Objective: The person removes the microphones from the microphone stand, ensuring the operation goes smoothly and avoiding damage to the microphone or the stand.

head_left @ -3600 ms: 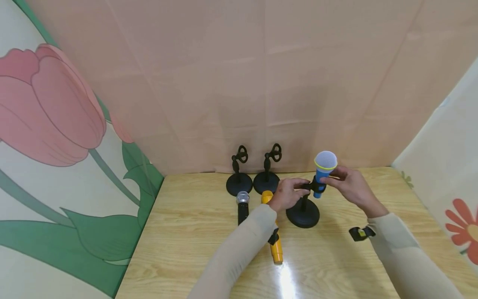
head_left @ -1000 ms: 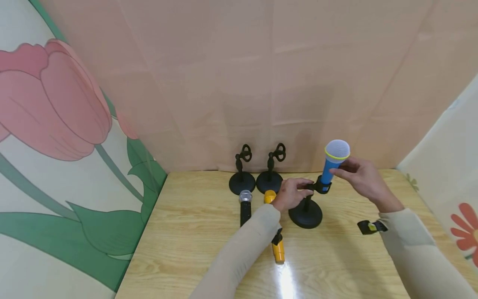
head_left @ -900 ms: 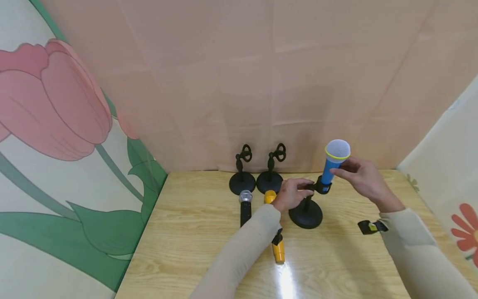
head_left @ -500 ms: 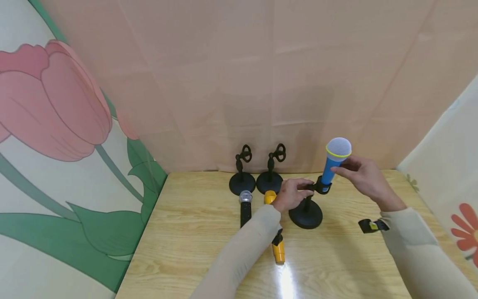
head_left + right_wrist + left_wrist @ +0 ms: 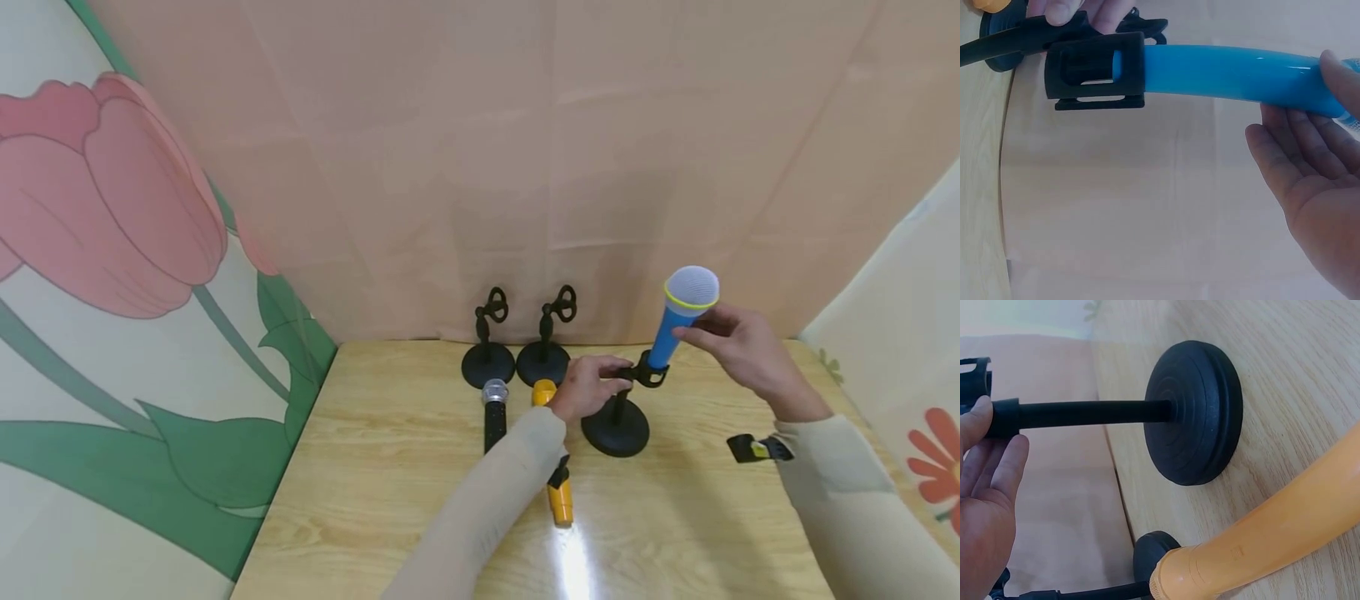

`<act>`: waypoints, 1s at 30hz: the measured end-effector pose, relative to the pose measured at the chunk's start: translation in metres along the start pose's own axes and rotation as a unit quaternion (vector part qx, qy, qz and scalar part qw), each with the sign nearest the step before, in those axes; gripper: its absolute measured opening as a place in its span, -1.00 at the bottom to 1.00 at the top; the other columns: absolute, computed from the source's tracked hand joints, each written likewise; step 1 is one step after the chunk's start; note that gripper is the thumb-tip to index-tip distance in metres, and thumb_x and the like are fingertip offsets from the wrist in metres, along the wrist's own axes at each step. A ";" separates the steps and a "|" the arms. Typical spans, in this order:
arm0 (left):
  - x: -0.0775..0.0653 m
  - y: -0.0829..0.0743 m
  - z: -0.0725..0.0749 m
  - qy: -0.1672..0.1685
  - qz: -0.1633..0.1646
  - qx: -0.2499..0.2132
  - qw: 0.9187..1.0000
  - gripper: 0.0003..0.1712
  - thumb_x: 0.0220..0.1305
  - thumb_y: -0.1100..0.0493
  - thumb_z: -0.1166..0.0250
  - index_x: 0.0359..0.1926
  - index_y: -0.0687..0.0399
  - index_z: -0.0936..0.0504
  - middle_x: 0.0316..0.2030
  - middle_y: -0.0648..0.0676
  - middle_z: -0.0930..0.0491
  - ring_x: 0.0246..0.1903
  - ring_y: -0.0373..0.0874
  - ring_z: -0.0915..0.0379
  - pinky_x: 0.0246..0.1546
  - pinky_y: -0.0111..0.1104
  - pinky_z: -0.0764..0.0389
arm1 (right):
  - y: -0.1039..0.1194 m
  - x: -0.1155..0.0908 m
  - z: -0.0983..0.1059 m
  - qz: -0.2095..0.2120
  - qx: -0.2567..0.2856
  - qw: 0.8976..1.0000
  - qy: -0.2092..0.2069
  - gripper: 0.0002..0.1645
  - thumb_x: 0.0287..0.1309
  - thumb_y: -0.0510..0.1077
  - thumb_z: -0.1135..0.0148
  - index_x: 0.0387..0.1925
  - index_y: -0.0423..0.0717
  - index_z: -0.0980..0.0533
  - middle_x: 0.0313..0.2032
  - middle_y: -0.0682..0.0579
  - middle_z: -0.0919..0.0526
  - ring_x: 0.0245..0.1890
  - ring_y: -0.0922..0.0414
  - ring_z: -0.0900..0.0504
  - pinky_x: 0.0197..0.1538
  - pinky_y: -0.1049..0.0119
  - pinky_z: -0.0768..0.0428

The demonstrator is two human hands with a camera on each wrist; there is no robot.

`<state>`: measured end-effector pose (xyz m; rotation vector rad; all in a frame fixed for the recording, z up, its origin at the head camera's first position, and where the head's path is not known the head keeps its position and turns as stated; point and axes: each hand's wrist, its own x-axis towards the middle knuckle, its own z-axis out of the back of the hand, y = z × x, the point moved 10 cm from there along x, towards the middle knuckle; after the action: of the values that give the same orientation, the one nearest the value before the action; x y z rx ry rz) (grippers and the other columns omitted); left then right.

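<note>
My right hand (image 5: 753, 354) pinches a blue microphone (image 5: 670, 333) with a white head and yellow ring, just below the head. In the right wrist view the lower end of the blue handle sits inside the black clip (image 5: 1096, 72) of a microphone stand, reaching only its near part. My left hand (image 5: 587, 387) grips the top of that stand (image 5: 617, 429) beside the clip. The left wrist view shows thumb and fingers around the joint above the stand's pole (image 5: 1094, 414); its round base (image 5: 1194, 412) rests on the table.
Two more black stands (image 5: 487, 365) (image 5: 543, 362) with bare clips stand at the table's back edge, by the pink cloth. A black microphone (image 5: 494, 421) with silver head and an orange microphone (image 5: 560, 504) lie on the wooden table (image 5: 360, 467), partly hidden by the left arm.
My right hand has drawn the blue microphone up and to the right; less of its handle is inside the clip than before. The left hand keeps its grip on the stand.
</note>
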<state>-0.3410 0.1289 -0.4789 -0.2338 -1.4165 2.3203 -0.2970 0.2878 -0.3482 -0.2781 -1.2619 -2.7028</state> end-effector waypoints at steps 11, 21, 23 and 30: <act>-0.002 -0.001 -0.001 0.002 0.000 0.005 1.000 -0.65 0.25 0.15 -0.41 0.08 -0.10 -0.73 -0.07 -0.23 -0.69 -0.10 -0.42 -0.59 -0.17 -0.56 -0.60 | 0.007 -0.003 0.011 0.000 0.003 1.000 -0.011 -0.41 0.32 -0.01 -0.31 0.15 -0.41 -0.50 0.00 -0.38 -0.63 -0.26 0.60 -0.52 -0.25 0.66 -0.48; 0.003 0.001 -0.002 0.009 0.009 0.001 1.000 -0.65 0.25 0.16 -0.41 0.07 -0.12 -0.74 -0.09 -0.24 -0.69 -0.11 -0.41 -0.58 -0.15 -0.52 -0.62 | 0.011 -0.008 0.015 0.002 -0.006 1.000 -0.014 -0.43 0.30 -0.01 -0.33 0.14 -0.39 -0.52 -0.01 -0.42 -0.63 -0.28 0.60 -0.52 -0.27 0.66 -0.48; 0.004 0.002 -0.002 0.012 0.012 0.004 1.000 -0.64 0.25 0.15 -0.41 0.08 -0.13 -0.73 -0.07 -0.24 -0.69 -0.10 -0.41 -0.59 -0.13 -0.52 -0.61 | 0.010 -0.010 0.014 0.000 -0.007 1.000 -0.012 -0.42 0.30 -0.01 -0.33 0.14 -0.39 -0.52 -0.01 -0.42 -0.63 -0.28 0.61 -0.52 -0.28 0.66 -0.48; 0.009 0.003 0.001 0.009 0.019 0.016 1.000 -0.65 0.25 0.13 -0.41 0.07 -0.14 -0.74 -0.08 -0.22 -0.70 -0.09 -0.40 -0.59 -0.08 -0.50 -0.61 | 0.011 -0.014 0.014 0.013 0.002 1.000 -0.022 -0.48 0.28 -0.07 -0.35 0.09 -0.40 -0.54 -0.10 -0.23 -0.70 -0.29 0.58 -0.55 -0.27 0.66 -0.50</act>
<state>-0.3502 0.1309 -0.4805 -0.2734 -1.3769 2.3628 -0.2794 0.2921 -0.3345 -0.3518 -1.2653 -2.6862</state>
